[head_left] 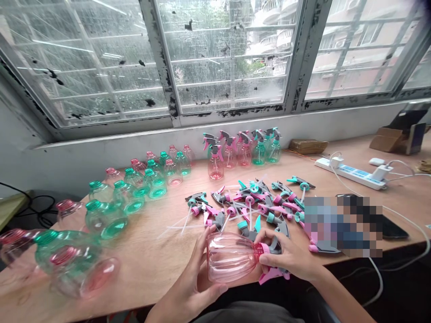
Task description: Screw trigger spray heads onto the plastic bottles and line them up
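Note:
A clear pink spray bottle [230, 259] lies on its side in the air between my hands, over the table's front edge. My left hand [197, 273] is wrapped round its base, thumb below and fingers above. At its neck, my right hand [286, 255] pinches the pink collar of a grey and pink spray head [274, 273]. The head sits against the bottle's mouth; how tightly it is screwed on I cannot tell. Just beyond my hands lies a heap of loose pink, green and grey spray heads [249, 202] with thin clear tubes.
Open pink and green bottles [134, 181] stand in rows on the left. Several bottles with heads fitted [244, 150] stand by the window wall. At right are a white power strip [350, 172], cables, a dark phone [392, 226] beside a blurred patch, and cardboard boxes [387, 137].

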The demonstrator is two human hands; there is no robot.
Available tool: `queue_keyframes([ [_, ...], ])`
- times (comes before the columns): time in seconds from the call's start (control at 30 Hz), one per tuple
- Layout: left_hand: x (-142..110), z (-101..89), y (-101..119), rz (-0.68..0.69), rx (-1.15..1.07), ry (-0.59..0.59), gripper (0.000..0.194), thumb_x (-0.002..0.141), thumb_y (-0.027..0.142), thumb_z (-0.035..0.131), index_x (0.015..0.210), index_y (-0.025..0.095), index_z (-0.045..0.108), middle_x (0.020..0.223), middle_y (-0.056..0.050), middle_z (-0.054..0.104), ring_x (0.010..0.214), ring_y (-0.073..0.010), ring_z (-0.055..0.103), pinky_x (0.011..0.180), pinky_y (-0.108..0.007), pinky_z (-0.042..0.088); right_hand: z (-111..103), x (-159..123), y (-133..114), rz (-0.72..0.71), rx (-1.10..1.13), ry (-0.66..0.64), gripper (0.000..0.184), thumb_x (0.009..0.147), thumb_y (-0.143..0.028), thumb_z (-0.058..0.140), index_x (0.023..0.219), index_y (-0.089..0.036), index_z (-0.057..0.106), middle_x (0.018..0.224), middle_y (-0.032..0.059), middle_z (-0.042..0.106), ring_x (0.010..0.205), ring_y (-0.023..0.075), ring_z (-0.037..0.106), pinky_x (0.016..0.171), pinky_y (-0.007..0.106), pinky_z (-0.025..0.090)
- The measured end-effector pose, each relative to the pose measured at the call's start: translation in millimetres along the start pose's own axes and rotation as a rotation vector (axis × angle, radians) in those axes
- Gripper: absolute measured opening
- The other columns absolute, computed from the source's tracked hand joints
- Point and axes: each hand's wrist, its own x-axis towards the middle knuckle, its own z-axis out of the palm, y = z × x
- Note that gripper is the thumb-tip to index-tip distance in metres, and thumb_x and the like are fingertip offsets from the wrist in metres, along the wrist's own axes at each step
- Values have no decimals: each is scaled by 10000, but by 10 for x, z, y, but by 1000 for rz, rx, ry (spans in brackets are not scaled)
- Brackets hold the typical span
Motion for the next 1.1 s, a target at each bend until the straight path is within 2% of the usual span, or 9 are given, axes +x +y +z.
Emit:
queue_keyframes([
  [0.1, 8, 6, 16, 23, -11, -14, 817, 1012, 339, 614, 1621, 397, 73, 1703, -111, 189, 1465, -344, 417, 1203, -509, 355, -1, -1, 0, -2, 9, 4, 405, 781, -585, 798, 954, -234, 693, 886, 18, 584, 903, 249, 535, 855, 371, 466],
  [0.2, -3, 11, -7, 53, 32, 26, 718, 1035, 350, 561, 1611, 411, 137, 1708, -91, 143, 1377, -312, 505, 1162, -461, 408, -4, -4, -1, -10, -6, 3, 393, 788, -581, 792, 950, -236, 694, 886, 15, 588, 903, 250, 536, 864, 377, 461],
  [0.3, -19, 6, -37, 55, 61, 56, 699, 1034, 356, 560, 1607, 408, 163, 1712, -85, 126, 1335, -291, 531, 1161, -444, 407, -6, -6, 6, -6, -12, -3, 373, 797, -558, 796, 960, -238, 696, 900, 13, 593, 910, 247, 535, 869, 373, 459],
  [0.43, -23, -4, -64, 62, 33, 3, 766, 1031, 299, 577, 1611, 429, 94, 1742, -68, 34, 1419, -312, 470, 1177, -443, 399, -8, 1, 16, 12, 39, -36, 351, 809, -523, 803, 976, -237, 685, 894, 6, 597, 882, 233, 556, 824, 340, 486],
  [0.57, -18, 2, -69, 80, 33, 18, 873, 1017, 270, 609, 1608, 454, -7, 1747, -58, -3, 1505, -329, 362, 1218, -464, 345, -11, 8, 6, 4, 52, -46, 337, 802, -509, 816, 964, -239, 697, 879, 0, 589, 894, 234, 562, 826, 326, 499],
  [0.77, 4, 22, -53, 75, -57, -3, 777, 1017, 323, 597, 1616, 381, 105, 1729, -101, 110, 1488, -346, 385, 1187, -479, 390, -12, 1, 3, 8, 65, -52, 349, 803, -507, 815, 1004, -245, 703, 918, 6, 580, 881, 228, 561, 789, 320, 512],
  [0.93, -1, 19, -148, 202, 110, 136, 625, 1044, 362, 531, 1596, 382, 240, 1737, -46, 51, 1574, -338, 168, 1245, -478, 278, -13, 3, 5, 8, 59, -53, 345, 806, -497, 815, 993, -233, 695, 900, 2, 590, 865, 219, 568, 793, 320, 508],
  [1.0, -1, 22, -167, 207, 124, 141, 623, 1048, 368, 517, 1601, 378, 231, 1737, -53, 61, 1573, -334, 174, 1242, -480, 284, -13, 3, 2, 14, 82, -61, 343, 807, -496, 813, 986, -232, 687, 883, 1, 584, 836, 214, 570, 752, 309, 519],
  [1.1, -1, 21, -152, 181, 71, 99, 681, 1048, 354, 525, 1610, 414, 145, 1736, -67, 88, 1545, -324, 280, 1220, -476, 329, -16, 3, -3, 5, 81, -65, 320, 814, -482, 812, 970, -235, 684, 870, 0, 570, 829, 210, 566, 736, 298, 527],
])
